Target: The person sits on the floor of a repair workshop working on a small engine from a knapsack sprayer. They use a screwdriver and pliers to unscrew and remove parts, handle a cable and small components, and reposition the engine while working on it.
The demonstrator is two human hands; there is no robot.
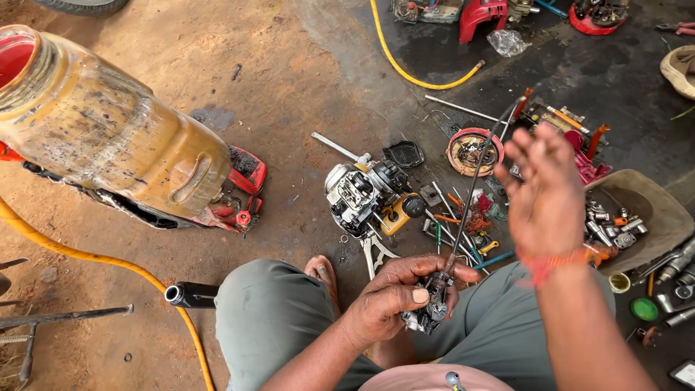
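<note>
Left hand (394, 297) gripping carburettor (428, 313), right hand (544, 195) open

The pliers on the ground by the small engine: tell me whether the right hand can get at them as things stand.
Probably yes. The right hand is raised, open and empty, and the pliers lie uncovered between the knees, just ahead of the left hand, which grips a small metal part.

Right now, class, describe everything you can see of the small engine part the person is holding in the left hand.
The small engine part looks like a carburettor: a compact, dark, greasy metal block with small fittings. The left hand grips it over the lap, thumb on top, fingers wrapped round its side. A thin black cable rises from its top, slanting up toward the parts on the ground. The right hand is raised, open and blurred, not touching it.
</note>
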